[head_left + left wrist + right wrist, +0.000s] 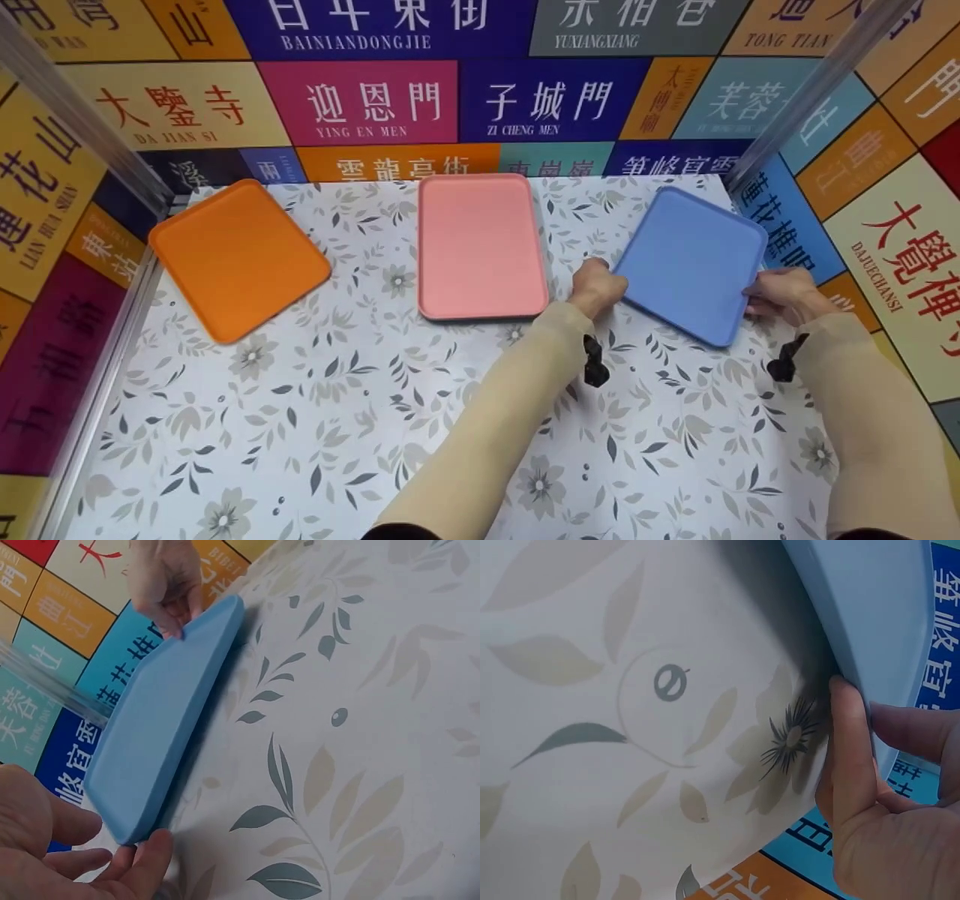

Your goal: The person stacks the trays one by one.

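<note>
A blue rectangular tray (694,262) with a raised rim lies at an angle on the right of the table. My left hand (598,287) is at its left edge; in the left wrist view the fingertips (154,851) meet the rim from below, with the thumb close by the corner. On the opposite side my right hand (787,292) pinches the rim. The right wrist view shows the right thumb (907,727) on the inner face and the fingers against the underside, that edge tilted up from the cloth.
A pink tray (480,247) stands in the middle against the back wall, a dark edge showing beneath it. An orange tray (240,262) lies turned at the left. Leaf-patterned cloth (300,450) covers the table, and sign-printed panels (360,101) wall in the back and sides.
</note>
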{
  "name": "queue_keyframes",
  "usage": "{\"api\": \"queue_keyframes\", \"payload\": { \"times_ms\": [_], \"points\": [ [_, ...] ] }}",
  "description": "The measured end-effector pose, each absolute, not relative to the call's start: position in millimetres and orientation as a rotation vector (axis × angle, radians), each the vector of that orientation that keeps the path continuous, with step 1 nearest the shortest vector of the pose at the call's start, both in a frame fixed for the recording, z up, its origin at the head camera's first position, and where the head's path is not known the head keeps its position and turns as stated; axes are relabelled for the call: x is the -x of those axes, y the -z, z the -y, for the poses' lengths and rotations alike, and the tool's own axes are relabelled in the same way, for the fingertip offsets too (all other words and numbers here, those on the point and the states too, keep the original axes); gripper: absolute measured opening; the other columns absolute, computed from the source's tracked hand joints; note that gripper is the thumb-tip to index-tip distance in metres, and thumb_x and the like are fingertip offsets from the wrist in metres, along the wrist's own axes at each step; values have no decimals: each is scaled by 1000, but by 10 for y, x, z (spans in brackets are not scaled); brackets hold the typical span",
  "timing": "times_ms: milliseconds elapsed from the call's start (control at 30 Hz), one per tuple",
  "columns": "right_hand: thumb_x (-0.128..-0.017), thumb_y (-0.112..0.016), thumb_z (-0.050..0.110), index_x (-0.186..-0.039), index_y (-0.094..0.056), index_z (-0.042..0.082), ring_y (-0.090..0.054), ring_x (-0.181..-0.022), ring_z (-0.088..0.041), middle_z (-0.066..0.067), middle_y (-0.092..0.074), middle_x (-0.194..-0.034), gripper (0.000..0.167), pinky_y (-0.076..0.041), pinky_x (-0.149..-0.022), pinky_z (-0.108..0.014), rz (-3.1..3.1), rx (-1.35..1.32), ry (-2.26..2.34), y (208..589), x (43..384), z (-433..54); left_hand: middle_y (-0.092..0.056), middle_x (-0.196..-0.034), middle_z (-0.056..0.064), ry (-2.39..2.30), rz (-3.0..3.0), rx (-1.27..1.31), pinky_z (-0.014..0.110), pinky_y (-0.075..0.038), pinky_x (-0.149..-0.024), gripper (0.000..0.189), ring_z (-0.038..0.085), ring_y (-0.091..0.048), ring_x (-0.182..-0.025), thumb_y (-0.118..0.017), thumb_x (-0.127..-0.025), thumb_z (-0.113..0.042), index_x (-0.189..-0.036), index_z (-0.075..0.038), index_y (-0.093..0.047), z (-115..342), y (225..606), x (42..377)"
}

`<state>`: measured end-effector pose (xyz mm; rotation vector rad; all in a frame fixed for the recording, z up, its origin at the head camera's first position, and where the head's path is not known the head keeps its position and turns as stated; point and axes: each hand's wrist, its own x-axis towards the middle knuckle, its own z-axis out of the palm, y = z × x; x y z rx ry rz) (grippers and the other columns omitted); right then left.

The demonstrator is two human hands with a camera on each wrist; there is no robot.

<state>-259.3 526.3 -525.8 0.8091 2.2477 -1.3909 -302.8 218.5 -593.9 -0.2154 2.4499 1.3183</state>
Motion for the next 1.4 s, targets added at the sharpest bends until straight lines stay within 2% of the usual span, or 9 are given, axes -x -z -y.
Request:
{"api": "queue_keyframes", "payload": {
  "times_ms": [233,467,567,667,767,867,1033,1233,1400],
  "points": [
    [-110,-61,6,-176,-12,-8,-80,-80,-3,13,-74,-80,84,-69,-83,-23,-2226,-790,1414,5184,2603,-5230,-77,-138,4,-1435,-2336,318,27,-60,-107,44,17,-70,-131,-70,-98,-17,-141,-13,-75,-2119,5817,3008],
    [-110,-63,8,-176,-17,-5,-80,-82,-5,14,-75,-85,81,-68,-82,-22,-2210,-767,1432,5104,2613,-5152,-81,-124,-3,-1482,-2332,352,25,-61,-82,35,13,-72,-110,-73,-93,-17,-127,-21,-83,-2127,5935,3258],
    [-110,-63,6,-168,-33,-1,-80,-84,-5,13,-76,-87,65,-68,-81,-23,-2181,-725,1462,5054,2645,-5038,-81,-124,-6,-1444,-2366,330,23,-61,-80,35,12,-72,-107,-72,-94,-18,-127,-24,-85,-2045,5960,3388],
    [-109,-65,6,-149,-47,7,-79,-85,-6,13,-78,-89,44,-68,-79,-23,-2141,-678,1496,5003,2681,-4915,-82,-124,-7,-1410,-2395,294,23,-63,-82,34,13,-74,-109,-70,-95,-20,-123,-26,-87,-1928,5993,3533],
    [-109,-66,6,-139,-52,13,-77,-85,-5,13,-79,-91,33,-68,-77,-22,-2122,-626,1506,4959,2704,-4815,-82,-126,-8,-1397,-2405,241,21,-61,-87,32,11,-73,-113,-69,-95,-22,-120,-27,-88,-1800,6035,3683],
    [-109,-65,7,-138,-53,13,-75,-85,-3,15,-78,-91,32,-68,-77,-22,-2128,-598,1512,4930,2708,-4733,-81,-124,-7,-1391,-2370,188,23,-62,-81,30,11,-72,-109,-67,-97,-25,-120,-24,-87,-1654,5996,3751],
    [-109,-66,7,-137,-53,12,-75,-85,-2,17,-78,-89,31,-68,-79,-21,-2170,-526,1538,4940,2741,-4563,-78,-120,-2,-1394,-2281,232,31,-65,-68,31,14,-72,-94,-67,-99,-22,-126,-18,-83,-1374,5737,3676],
    [-108,-65,6,-137,-54,11,-76,-83,-2,16,-78,-88,31,-67,-76,-20,-2208,-451,1539,4927,2806,-4310,-75,-136,9,-1441,-2269,256,38,-68,-80,44,22,-74,-107,-64,-103,-15,-146,-7,-71,-1018,5294,3362],
    [-108,-65,6,-139,-55,11,-76,-84,-1,17,-78,-89,33,-67,-76,-21,-2202,-418,1562,4904,2851,-4106,-75,-136,12,-1423,-2321,178,35,-69,-80,43,22,-75,-110,-62,-104,-14,-146,-5,-68,-718,5165,3234]
  ]
}}
